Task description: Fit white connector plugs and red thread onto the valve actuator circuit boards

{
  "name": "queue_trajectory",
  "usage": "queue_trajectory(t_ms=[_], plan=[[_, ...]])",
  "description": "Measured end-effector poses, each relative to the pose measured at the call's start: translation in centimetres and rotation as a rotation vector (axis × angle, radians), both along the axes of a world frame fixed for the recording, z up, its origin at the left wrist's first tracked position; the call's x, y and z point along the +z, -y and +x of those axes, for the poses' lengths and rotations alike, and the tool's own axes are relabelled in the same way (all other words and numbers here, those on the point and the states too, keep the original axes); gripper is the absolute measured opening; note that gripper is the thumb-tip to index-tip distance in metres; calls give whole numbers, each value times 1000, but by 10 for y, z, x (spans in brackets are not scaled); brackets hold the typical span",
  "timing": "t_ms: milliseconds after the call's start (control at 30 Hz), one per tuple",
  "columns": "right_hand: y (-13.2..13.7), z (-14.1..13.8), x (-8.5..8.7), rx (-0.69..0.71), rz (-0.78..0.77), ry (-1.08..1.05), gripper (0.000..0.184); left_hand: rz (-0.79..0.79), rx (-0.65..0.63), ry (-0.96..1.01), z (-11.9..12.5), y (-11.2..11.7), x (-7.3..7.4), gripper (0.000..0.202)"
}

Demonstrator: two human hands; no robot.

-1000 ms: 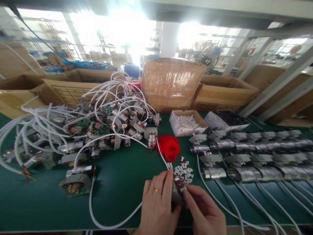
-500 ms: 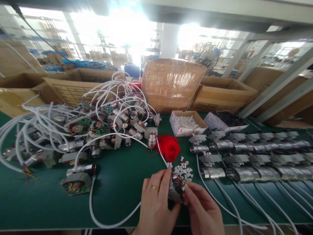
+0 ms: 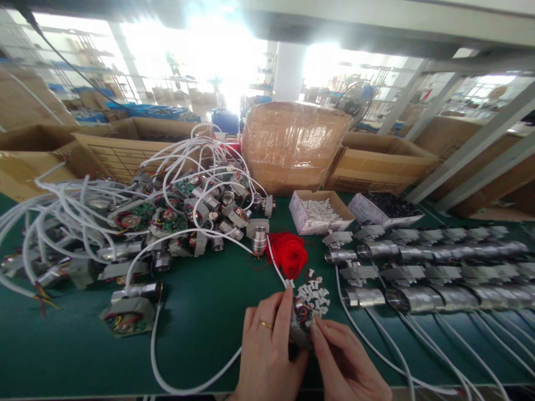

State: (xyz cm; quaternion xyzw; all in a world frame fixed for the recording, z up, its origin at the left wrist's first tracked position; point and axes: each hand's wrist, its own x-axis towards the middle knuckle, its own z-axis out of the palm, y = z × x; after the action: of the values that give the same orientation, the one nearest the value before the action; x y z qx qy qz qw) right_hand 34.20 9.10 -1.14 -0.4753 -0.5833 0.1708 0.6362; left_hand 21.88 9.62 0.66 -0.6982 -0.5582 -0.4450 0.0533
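At the bench's near edge my left hand (image 3: 270,351), a ring on one finger, stands on its side, fingers closed round the small grey metal module with coloured wires (image 3: 301,322); my right hand (image 3: 349,365) reaches in from the right, fingertips pinched on that module's wiring; its white cable (image 3: 188,384) loops leftward over the green bench mat (image 3: 209,323); a heap of small white plastic connectors (image 3: 316,294) lies just beyond.

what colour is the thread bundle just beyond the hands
The thread bundle is bright red, seen best in the head view.
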Motion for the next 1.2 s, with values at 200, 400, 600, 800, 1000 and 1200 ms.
queue_trajectory(t_ms=[200,400,600,800,1000,1200], plan=[[-2,3,8,-50,100,244,15,21,-2,-8,3,0,-4,37],[-1,2,14,-110,88,236,12,30,-3,-30,3,-1,-5,38],[-3,6,18,-50,59,237,14,-1,-15,-76,5,0,-4,41],[1,-4,10,-69,-76,-5,12,4,-19,-62,6,-1,-8,42],[0,6,-6,88,-196,-128,10,-135,-54,-30,-4,1,-17,70],[-11,21,2,305,-330,-220,9,-135,-84,-13,-6,3,-17,73]])
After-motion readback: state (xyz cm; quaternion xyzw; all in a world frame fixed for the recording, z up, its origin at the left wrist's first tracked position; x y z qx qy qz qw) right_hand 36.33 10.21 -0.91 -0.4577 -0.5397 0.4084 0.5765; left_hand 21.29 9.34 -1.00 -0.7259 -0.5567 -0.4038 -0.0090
